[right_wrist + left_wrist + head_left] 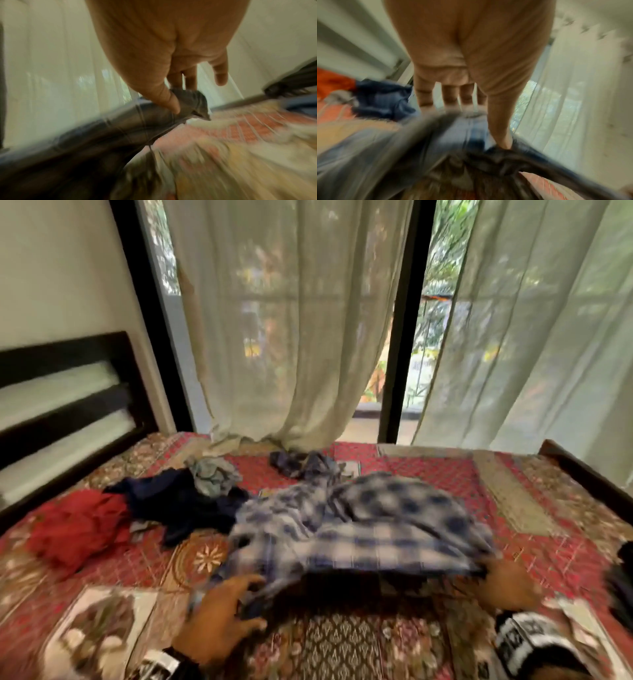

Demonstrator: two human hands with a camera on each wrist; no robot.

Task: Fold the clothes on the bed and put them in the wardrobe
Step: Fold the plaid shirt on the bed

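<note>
Left hand (pixel 219 607) at 7 o'clock and right hand (pixel 507 587) at 5 o'clock: each is pinching a near corner of the checked shirt (pixel 370 518), lifting it off the bed (pixel 342 645), likely for spreading flat.

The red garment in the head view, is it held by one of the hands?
No, the red garment lies alone at the bed's left, while the left hand and right hand both grip the blue checked cloth.

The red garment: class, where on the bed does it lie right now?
In the head view the red garment lies crumpled on the bed's left side, near the headboard, touching the dark navy garment on its right.
</note>
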